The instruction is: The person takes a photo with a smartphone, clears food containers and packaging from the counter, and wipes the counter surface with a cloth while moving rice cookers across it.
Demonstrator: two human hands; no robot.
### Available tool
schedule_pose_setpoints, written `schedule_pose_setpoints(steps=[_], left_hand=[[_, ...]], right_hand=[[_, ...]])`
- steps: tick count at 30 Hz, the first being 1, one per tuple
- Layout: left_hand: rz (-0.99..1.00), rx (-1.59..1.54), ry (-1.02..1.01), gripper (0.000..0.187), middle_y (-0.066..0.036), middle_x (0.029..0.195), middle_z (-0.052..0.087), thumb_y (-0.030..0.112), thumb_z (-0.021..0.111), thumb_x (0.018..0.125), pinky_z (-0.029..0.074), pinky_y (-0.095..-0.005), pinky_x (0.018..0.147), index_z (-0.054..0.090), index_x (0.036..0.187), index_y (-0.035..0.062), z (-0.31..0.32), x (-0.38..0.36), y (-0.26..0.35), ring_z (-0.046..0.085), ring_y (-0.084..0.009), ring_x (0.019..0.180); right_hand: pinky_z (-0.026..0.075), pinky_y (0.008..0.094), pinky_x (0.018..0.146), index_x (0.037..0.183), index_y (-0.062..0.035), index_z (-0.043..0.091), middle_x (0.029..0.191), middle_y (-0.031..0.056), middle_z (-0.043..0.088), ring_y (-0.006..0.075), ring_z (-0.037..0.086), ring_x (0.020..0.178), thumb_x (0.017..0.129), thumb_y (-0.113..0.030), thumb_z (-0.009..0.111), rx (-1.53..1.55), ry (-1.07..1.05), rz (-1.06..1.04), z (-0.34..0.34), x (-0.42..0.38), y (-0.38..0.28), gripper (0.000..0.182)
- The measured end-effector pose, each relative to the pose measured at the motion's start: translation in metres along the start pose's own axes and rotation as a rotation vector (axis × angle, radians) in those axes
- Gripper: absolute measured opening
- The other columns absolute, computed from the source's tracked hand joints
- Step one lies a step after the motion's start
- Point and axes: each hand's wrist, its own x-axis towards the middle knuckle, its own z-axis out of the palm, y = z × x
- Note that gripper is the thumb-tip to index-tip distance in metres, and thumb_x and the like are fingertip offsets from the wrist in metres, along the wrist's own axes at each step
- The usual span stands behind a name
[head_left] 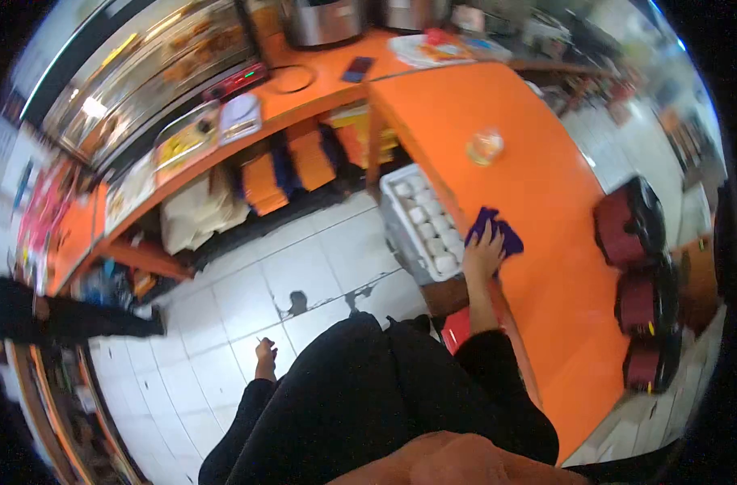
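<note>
My right hand (pixel 483 255) presses a purple cloth (pixel 498 230) flat on the orange counter (pixel 546 186), near the counter's left edge. My left hand (pixel 264 352) hangs at my side over the white tiled floor, fingers loosely curled, holding nothing that I can make out. A clear glass (pixel 485 146) stands on the counter beyond the cloth.
A white crate of eggs (pixel 421 230) sits below the counter edge, left of my right hand. Three dark red stools (pixel 631 226) line the counter's right side. Another person in black (pixel 53 315) stands far left. Pots, a phone and plates crowd the back counter.
</note>
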Motion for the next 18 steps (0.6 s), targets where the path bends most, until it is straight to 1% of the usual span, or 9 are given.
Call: schedule_pose_setpoints(steps=[2, 3, 5, 8, 11, 12, 13, 16, 18], left_hand=[[-0.081, -0.073, 0.059, 0.031, -0.012, 0.092, 0.065, 0.029, 0.056, 0.079, 0.043, -0.0286, 0.047, 0.059, 0.094, 0.0019, -0.029, -0.005, -0.004, 0.059, -0.0221, 0.062], [-0.118, -0.119, 0.09, 0.031, -0.012, 0.093, 0.065, 0.029, 0.056, 0.079, 0.043, -0.0287, 0.047, 0.059, 0.095, 0.0017, -0.037, -0.007, -0.003, 0.06, -0.0223, 0.063], [-0.144, -0.237, 0.124, 0.033, -0.012, 0.095, 0.066, 0.029, 0.056, 0.078, 0.043, -0.029, 0.049, 0.059, 0.096, 0.0008, -0.054, -0.013, -0.006, 0.06, -0.0228, 0.064], [-0.074, -0.262, 0.14, 0.035, -0.012, 0.098, 0.066, 0.029, 0.055, 0.078, 0.043, -0.0283, 0.048, 0.059, 0.095, -0.0011, -0.07, -0.004, -0.021, 0.061, -0.0232, 0.065], [-0.21, -0.324, 0.198, 0.033, -0.013, 0.097, 0.065, 0.027, 0.053, 0.078, 0.041, -0.028, 0.046, 0.058, 0.093, -0.0017, -0.07, -0.012, -0.005, 0.061, -0.024, 0.066], [-0.214, -0.34, 0.198, 0.032, -0.012, 0.096, 0.065, 0.027, 0.053, 0.078, 0.041, -0.028, 0.046, 0.058, 0.093, -0.0015, -0.069, -0.009, -0.007, 0.061, -0.0238, 0.066], [-0.216, -0.343, 0.197, 0.032, -0.012, 0.096, 0.065, 0.026, 0.053, 0.078, 0.041, -0.028, 0.045, 0.058, 0.093, -0.0014, -0.068, -0.001, -0.007, 0.061, -0.0236, 0.065], [-0.187, -0.345, 0.139, 0.03, -0.012, 0.096, 0.065, 0.027, 0.052, 0.08, 0.041, -0.0278, 0.046, 0.058, 0.093, 0.0002, -0.06, 0.033, 0.017, 0.061, -0.0228, 0.067], [-0.171, -0.389, 0.145, 0.03, -0.012, 0.097, 0.065, 0.028, 0.051, 0.081, 0.041, -0.0275, 0.046, 0.057, 0.093, 0.0016, -0.065, 0.048, 0.029, 0.061, -0.0223, 0.069]], right_hand=[[0.027, 0.0572, 0.105, 0.139, -0.0176, 0.039, 0.143, 0.0157, 0.037, 0.039, 0.032, 0.133, 0.091, -0.031, 0.054, 0.029, 0.029, -0.128, 0.044, 0.026, -0.056, 0.052], [0.032, 0.0553, 0.103, 0.141, -0.0199, 0.035, 0.14, 0.0154, 0.04, 0.0342, 0.035, 0.132, 0.091, -0.031, 0.054, -0.081, 0.065, -0.183, 0.063, 0.038, -0.078, 0.055], [0.033, 0.0537, 0.103, 0.141, -0.0182, 0.034, 0.139, 0.0159, 0.041, 0.0354, 0.034, 0.132, 0.088, -0.026, 0.058, -0.115, 0.024, -0.225, 0.083, 0.062, -0.116, 0.059], [0.034, 0.0524, 0.103, 0.142, -0.0136, 0.032, 0.137, 0.0188, 0.041, 0.0376, 0.034, 0.131, 0.085, -0.022, 0.061, -0.078, 0.038, -0.318, 0.106, 0.088, -0.14, 0.064], [0.033, 0.0522, 0.104, 0.143, -0.0117, 0.03, 0.139, 0.0204, 0.038, 0.039, 0.034, 0.131, 0.084, -0.022, 0.061, -0.07, -0.04, -0.358, 0.119, 0.132, -0.148, 0.068], [0.032, 0.0523, 0.104, 0.144, -0.0115, 0.029, 0.141, 0.0207, 0.037, 0.0393, 0.034, 0.131, 0.083, -0.023, 0.061, -0.061, -0.093, -0.37, 0.128, 0.143, -0.159, 0.069], [0.033, 0.0509, 0.104, 0.145, -0.0114, 0.026, 0.142, 0.0203, 0.036, 0.0393, 0.034, 0.131, 0.084, -0.023, 0.06, -0.054, -0.05, -0.361, 0.137, 0.152, -0.167, 0.071], [0.033, 0.0489, 0.105, 0.145, -0.0093, 0.024, 0.144, 0.0231, 0.032, 0.043, 0.036, 0.128, 0.086, -0.021, 0.056, -0.139, -0.087, -0.382, 0.151, 0.185, -0.196, 0.069], [0.034, 0.0469, 0.105, 0.141, -0.0036, 0.031, 0.14, 0.0247, 0.038, 0.0402, 0.036, 0.129, 0.081, -0.02, 0.058, -0.171, -0.103, -0.443, 0.164, 0.207, -0.217, 0.068]])
